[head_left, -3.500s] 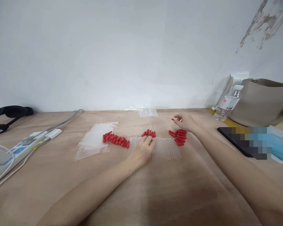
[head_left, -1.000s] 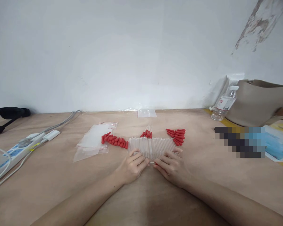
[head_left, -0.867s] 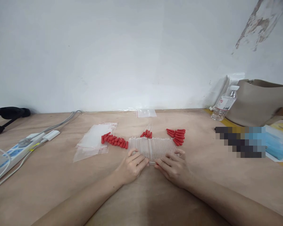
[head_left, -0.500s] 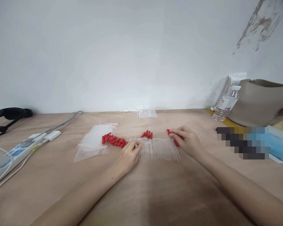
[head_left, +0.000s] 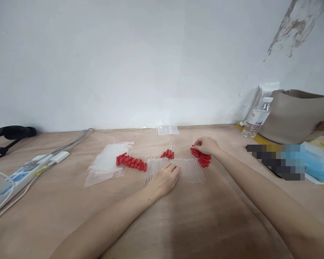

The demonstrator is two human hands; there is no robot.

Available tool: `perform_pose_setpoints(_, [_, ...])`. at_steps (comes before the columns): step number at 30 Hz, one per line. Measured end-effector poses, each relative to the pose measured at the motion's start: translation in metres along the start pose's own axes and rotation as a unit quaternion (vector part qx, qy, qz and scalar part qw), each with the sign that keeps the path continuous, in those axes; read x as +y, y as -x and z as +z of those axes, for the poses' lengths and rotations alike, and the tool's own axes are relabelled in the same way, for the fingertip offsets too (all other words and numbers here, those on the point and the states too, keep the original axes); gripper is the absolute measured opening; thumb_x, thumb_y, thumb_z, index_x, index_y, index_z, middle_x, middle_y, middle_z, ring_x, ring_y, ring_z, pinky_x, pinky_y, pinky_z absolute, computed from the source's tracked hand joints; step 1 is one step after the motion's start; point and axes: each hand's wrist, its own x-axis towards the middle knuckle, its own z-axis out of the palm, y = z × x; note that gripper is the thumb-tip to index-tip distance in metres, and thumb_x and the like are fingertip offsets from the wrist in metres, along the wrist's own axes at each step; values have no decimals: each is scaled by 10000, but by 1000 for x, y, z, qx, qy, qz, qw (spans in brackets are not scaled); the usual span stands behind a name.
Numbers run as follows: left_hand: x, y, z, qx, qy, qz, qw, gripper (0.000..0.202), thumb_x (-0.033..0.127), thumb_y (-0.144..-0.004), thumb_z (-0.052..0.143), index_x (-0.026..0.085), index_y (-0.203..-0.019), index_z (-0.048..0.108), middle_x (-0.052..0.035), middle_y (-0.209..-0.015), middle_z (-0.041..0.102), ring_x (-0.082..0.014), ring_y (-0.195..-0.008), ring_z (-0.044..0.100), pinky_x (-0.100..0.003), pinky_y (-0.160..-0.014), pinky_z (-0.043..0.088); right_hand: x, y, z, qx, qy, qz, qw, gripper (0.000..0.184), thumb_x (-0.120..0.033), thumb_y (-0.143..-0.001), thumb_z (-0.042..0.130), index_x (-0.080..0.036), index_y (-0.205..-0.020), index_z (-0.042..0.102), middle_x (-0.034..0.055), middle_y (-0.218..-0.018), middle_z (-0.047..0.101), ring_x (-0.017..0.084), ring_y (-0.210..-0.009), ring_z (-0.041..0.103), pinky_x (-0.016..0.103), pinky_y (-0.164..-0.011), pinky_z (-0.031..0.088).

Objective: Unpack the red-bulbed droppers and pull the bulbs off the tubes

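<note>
A row of clear, thin dropper tubes [head_left: 190,171] lies side by side on the table. My left hand [head_left: 166,178] rests over the middle of the row, fingers curled together onto a tube; the fingertips are partly hidden. At the right end of the row is a fanned pile of red rubber bulbs [head_left: 204,160]. My right hand [head_left: 207,145] is at the pile's far side, thumb and finger pinched on a red bulb. Behind the row lie several droppers [head_left: 169,149] with red bulbs fitted on their tubes. Another heap of red bulbs [head_left: 131,161] sits at the row's left end.
Clear zip bags [head_left: 104,158] lie to the left, and a small bag [head_left: 167,130] is by the wall. A power strip [head_left: 18,176] with cables stands far left. At the right are a water bottle [head_left: 256,118], a grey bag [head_left: 294,115] and a blurred dark item [head_left: 275,162].
My left hand has moved right, from the row's left end to over its middle. My right hand has shifted slightly up and away, uncovering more of the right pile of red bulbs.
</note>
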Motion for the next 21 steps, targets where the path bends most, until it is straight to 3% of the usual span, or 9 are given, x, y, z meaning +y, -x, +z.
perform_pose_setpoints(2, [3, 5, -4, -2, 44, -4, 999, 150, 240, -847, 449, 141, -932, 522, -68, -867, 561, -200, -854, 517, -324, -767, 466, -1, 2, 1, -8, 18, 7, 1000, 145, -350, -678, 580, -243, -714, 671, 7, -779, 671, 181, -796, 575, 306, -752, 352])
perform_pose_setpoints(5, [4, 14, -11, -5, 85, -5, 996, 349, 369, -825, 498, 146, -1092, 487, -92, -1003, 548, -225, -972, 489, -361, -838, 439, -3, 5, -2, -15, 37, 18, 999, 187, -402, -684, 567, -249, -669, 673, 15, -736, 669, 201, -789, 572, 357, -793, 320])
perform_pose_setpoints(12, [-3, 24, -12, 8, 67, -21, 997, 352, 387, -802, 533, 187, -1091, 531, -86, -1090, 540, -241, -1031, 459, -407, -860, 385, -29, 1, -9, 2, 37, 34, 999, 245, -411, -753, 478, -248, -759, 660, 23, -826, 671, 192, -849, 569, 331, -785, 328])
perform_pose_setpoints(21, [-5, 26, -6, 31, 35, -38, 998, 355, 420, -802, 528, 196, -1076, 547, -76, -1095, 546, -238, -1024, 460, -424, -886, 342, -86, -10, 32, -62, 21, 64, 996, 321, -438, -743, 491, -187, -828, 670, 106, -912, 660, 251, -912, 574, 380, -805, 362])
